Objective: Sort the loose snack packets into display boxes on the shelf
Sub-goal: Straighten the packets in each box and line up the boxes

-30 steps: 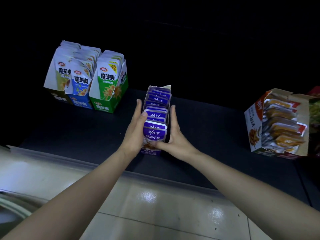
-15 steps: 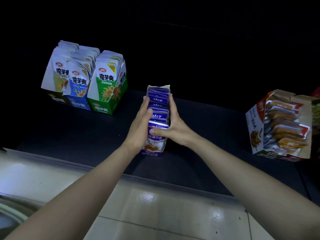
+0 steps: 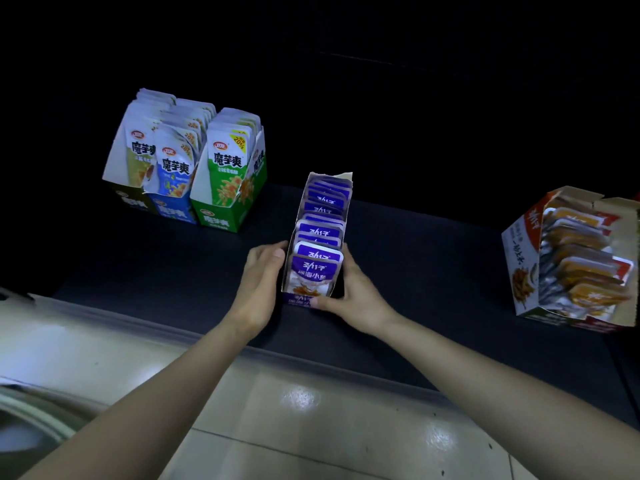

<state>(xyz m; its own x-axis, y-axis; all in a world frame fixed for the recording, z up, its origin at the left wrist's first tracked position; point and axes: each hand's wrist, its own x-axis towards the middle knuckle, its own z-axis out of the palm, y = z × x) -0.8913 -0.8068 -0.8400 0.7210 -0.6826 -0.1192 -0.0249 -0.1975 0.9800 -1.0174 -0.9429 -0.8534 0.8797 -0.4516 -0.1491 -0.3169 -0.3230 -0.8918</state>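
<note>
A narrow purple display box stands in the middle of the dark shelf, filled front to back with a row of upright purple snack packets. My left hand holds the box's left wall near the front, thumb tip at the wall's top edge. On the other side my right hand grips the right wall, its thumb laid across the box's lower front edge. Both hands clasp the front end of the box.
Three boxes of white pouches, olive, blue and green, stand side by side at the back left. A red and white box of orange packets sits tilted at the right. A pale shelf lip and tiled floor lie below.
Both hands have slid back from the middle of the packet row to the box's front end. The right thumb now lies on the lower front edge.
</note>
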